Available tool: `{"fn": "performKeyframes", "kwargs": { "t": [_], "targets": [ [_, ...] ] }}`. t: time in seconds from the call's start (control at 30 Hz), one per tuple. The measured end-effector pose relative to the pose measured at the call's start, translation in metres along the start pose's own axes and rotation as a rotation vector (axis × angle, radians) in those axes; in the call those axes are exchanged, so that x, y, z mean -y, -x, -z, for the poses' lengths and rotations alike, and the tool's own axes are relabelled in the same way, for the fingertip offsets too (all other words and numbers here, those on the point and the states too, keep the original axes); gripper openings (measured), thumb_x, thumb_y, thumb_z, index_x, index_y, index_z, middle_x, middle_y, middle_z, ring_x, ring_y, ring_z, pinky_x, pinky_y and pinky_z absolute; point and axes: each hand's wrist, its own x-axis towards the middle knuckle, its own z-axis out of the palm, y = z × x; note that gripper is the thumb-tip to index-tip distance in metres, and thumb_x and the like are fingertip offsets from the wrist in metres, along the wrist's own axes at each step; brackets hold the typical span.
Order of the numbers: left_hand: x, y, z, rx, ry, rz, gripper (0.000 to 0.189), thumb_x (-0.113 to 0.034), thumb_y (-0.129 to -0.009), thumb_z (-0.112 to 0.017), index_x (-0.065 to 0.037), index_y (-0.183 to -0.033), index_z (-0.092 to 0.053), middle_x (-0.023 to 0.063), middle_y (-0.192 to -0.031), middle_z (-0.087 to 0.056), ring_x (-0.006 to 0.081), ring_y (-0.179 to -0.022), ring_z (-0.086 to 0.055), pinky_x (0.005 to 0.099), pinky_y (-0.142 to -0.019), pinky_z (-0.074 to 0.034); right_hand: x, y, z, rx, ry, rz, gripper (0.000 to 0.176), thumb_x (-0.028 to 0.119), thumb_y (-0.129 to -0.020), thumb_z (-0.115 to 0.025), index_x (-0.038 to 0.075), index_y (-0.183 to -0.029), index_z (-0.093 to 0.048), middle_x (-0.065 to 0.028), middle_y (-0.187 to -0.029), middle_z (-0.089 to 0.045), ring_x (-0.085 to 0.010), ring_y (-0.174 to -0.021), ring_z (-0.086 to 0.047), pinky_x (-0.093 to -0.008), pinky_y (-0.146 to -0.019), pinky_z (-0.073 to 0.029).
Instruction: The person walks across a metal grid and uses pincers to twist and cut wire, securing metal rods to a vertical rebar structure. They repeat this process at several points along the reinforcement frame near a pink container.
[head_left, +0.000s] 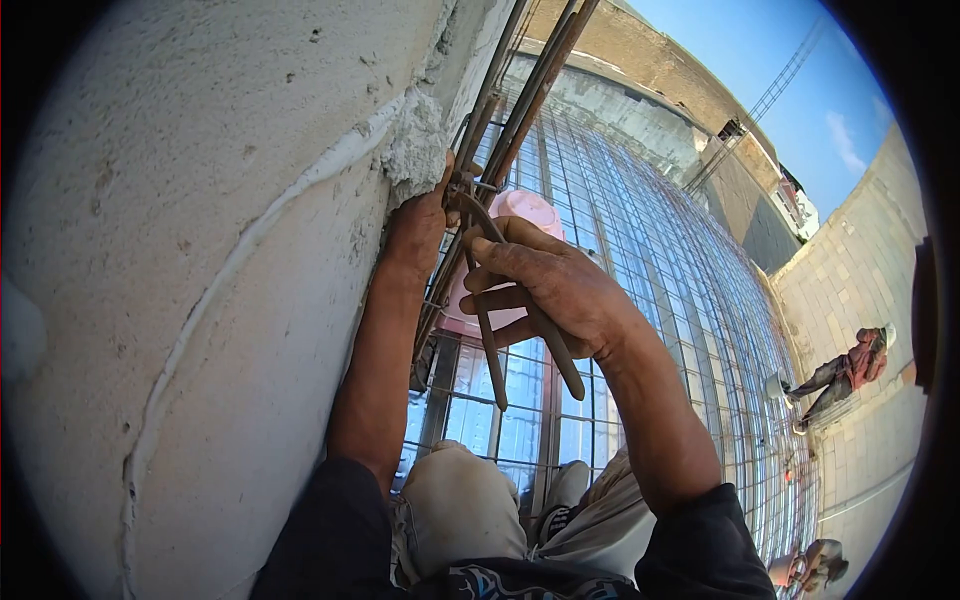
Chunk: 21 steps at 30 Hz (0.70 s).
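My right hand (565, 285) is closed around the handles of rusty pincers (486, 325), whose two handles spread apart below my fingers. The jaws reach up to a joint on a bundle of upright rebar (535, 90) beside the wall. My left hand (420, 225) is at that same joint, between the rebar and the rough plaster edge. Its fingers are bent and partly hidden by the bars and pincers, and what they pinch is too small to make out.
A plastered wall (230, 250) stands close on my left. Behind my hands is a pink plastic container (530, 208). A rebar grid (650, 270) spreads over shiny panels underfoot. Another person (850, 370) in a helmet is at the far right, and a second person (825, 565) at lower right.
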Motion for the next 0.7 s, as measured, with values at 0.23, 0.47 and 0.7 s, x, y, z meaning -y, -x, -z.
{"fn": "performKeyframes", "kwargs": {
  "t": [0.23, 0.47, 0.7],
  "targets": [
    [0.003, -0.002, -0.004, -0.035, 0.094, 0.006, 0.045, -0.048, -0.097, -0.057, -0.004, -0.099, -0.068, -0.0057, -0.068, -0.051, 0.003, -0.058, -0.041, 0.0185, -0.051, -0.031, 0.0, 0.006, 0.001, -0.068, 0.066, -0.02, 0.054, 0.039, -0.095, -0.059, 0.001, -0.131, -0.045, -0.0108, -0.099, -0.052, -0.021, -0.087, -0.062, -0.0349, -0.063, -0.059],
    [0.007, -0.009, 0.011, 0.001, 0.251, 0.133, 0.039, -0.042, -0.097, -0.061, -0.004, -0.102, -0.067, -0.0029, -0.075, -0.057, 0.0049, -0.062, -0.048, 0.0184, -0.057, -0.04, -0.071, -0.023, -0.015, -0.241, 0.356, 0.31, 0.028, 0.023, -0.09, -0.053, -0.005, -0.093, -0.059, -0.0156, -0.072, -0.059, -0.0246, -0.07, -0.06, -0.0407, -0.068, -0.047],
    [-0.008, 0.0, -0.006, -0.183, 0.143, 0.175, 0.041, -0.045, -0.098, -0.058, -0.007, -0.115, -0.061, -0.0002, -0.083, -0.056, 0.0093, -0.078, -0.053, 0.0232, -0.07, -0.041, -0.106, -0.045, -0.025, -0.426, 0.366, 0.427, 0.037, 0.022, -0.089, -0.059, -0.004, -0.115, -0.058, -0.0311, -0.096, -0.065, -0.0474, -0.093, -0.062, -0.0495, -0.082, -0.05]
  ]
}}
